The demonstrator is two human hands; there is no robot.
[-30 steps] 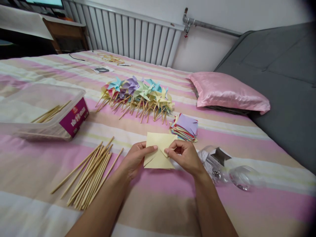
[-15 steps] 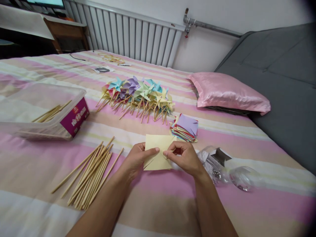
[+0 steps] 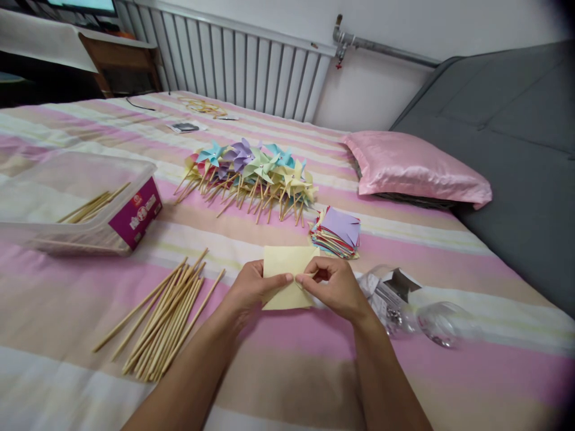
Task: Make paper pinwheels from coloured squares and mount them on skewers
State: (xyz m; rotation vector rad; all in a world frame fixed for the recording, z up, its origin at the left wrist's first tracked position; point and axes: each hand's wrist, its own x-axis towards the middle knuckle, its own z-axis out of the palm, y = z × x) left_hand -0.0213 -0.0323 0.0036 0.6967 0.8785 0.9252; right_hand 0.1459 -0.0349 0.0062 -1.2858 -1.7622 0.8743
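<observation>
A pale yellow paper square with slits cut in from its corners is held up between both hands. My left hand grips its left side, the thumb lying across the front close to the middle. My right hand pinches a corner flap of the paper near the centre, thumb against forefinger. Beyond the hands lies a stack of coloured paper squares, a purple one on top. A bunch of wooden sticks rests on the bed to the left of my left hand.
Finished paper pinwheels lie in a heap farther back. At the left stands a clear plastic box holding more sticks. Right of my hands are a small open package and a clear plastic lid. A pink pillow leans toward the grey headboard.
My left thumb has slid slightly right, toward the middle of the paper and the right fingertips. The paper has shifted very slightly; all else looks the same.
</observation>
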